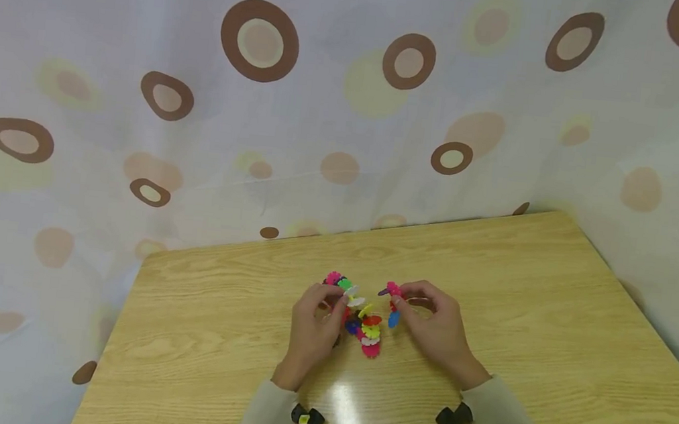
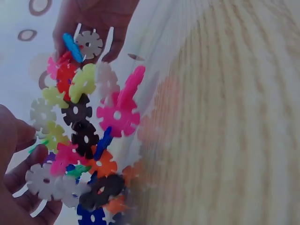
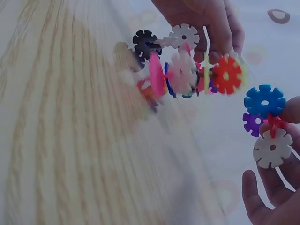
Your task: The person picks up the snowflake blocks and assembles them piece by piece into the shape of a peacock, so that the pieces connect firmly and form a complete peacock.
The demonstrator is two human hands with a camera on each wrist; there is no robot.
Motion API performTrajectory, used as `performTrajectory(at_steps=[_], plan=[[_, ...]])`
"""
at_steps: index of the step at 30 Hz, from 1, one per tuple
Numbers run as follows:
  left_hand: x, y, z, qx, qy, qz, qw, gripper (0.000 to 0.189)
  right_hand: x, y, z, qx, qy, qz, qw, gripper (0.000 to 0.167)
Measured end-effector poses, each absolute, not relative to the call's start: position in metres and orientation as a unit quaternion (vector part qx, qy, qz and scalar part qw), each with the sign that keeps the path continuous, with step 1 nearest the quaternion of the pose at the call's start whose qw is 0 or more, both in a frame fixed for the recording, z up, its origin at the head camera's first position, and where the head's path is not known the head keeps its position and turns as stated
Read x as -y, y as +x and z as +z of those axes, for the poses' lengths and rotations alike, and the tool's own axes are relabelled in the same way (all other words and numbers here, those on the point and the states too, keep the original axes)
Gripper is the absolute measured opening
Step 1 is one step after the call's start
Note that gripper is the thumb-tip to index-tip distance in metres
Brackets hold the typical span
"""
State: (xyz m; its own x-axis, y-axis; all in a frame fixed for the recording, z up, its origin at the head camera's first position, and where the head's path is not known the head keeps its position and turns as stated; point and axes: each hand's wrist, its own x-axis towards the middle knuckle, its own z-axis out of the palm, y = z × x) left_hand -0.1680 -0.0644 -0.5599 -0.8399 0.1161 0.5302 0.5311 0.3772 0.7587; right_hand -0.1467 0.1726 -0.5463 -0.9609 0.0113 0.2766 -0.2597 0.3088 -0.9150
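Note:
My left hand (image 1: 313,324) grips a long chain of interlocking plastic snowflake discs (image 1: 371,331) in pink, yellow, white, black, blue, orange and other colours. In the left wrist view the slotted discs (image 2: 118,123) fan out in several directions. A smaller cluster of snowflake discs (image 3: 257,96), with blue, purple, red and white pieces, is pinched by my right hand (image 1: 441,325). From the head view a small gap separates the two clusters, both held over the table. My palms and fingers hide some of the discs.
A light wood-grain table (image 1: 195,334) lies under both hands. Behind it and at its sides hangs a pale curtain (image 1: 298,127) with brown and beige ring patterns. Black wrist cameras (image 1: 453,420) sit on both sleeves.

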Motion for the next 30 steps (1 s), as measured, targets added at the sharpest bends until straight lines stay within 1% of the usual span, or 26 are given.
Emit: performTrajectory(at_steps=[3,6,9,12,14,20,30], plan=[[0.066,-0.167,-0.563,0.8,-0.192,-0.54,0.179,0.005,-0.174,-0.148,-0.55,0.8,0.081,0.587,0.097,0.009],[0.069,-0.164,-0.562,0.784,-0.166,-0.584,0.128,0.005,-0.172,-0.149,-0.554,0.804,0.094,0.582,0.084,0.011],[0.072,-0.161,-0.559,0.761,-0.13,-0.631,0.072,0.007,-0.171,-0.15,-0.559,0.814,0.102,0.565,0.09,0.011],[0.076,-0.161,-0.557,0.74,-0.118,-0.661,0.038,0.008,-0.17,-0.15,-0.561,0.818,0.101,0.559,0.095,0.011],[0.078,-0.162,-0.557,0.729,-0.125,-0.673,0.029,0.009,-0.17,-0.151,-0.561,0.811,0.101,0.57,0.084,0.01],[0.082,-0.164,-0.559,0.709,-0.158,-0.687,0.017,0.011,-0.171,-0.15,-0.56,0.792,0.113,0.599,0.021,0.009],[0.085,-0.162,-0.56,0.696,-0.15,-0.703,0.006,0.014,-0.174,-0.152,-0.565,0.801,0.119,0.587,0.004,0.008]])
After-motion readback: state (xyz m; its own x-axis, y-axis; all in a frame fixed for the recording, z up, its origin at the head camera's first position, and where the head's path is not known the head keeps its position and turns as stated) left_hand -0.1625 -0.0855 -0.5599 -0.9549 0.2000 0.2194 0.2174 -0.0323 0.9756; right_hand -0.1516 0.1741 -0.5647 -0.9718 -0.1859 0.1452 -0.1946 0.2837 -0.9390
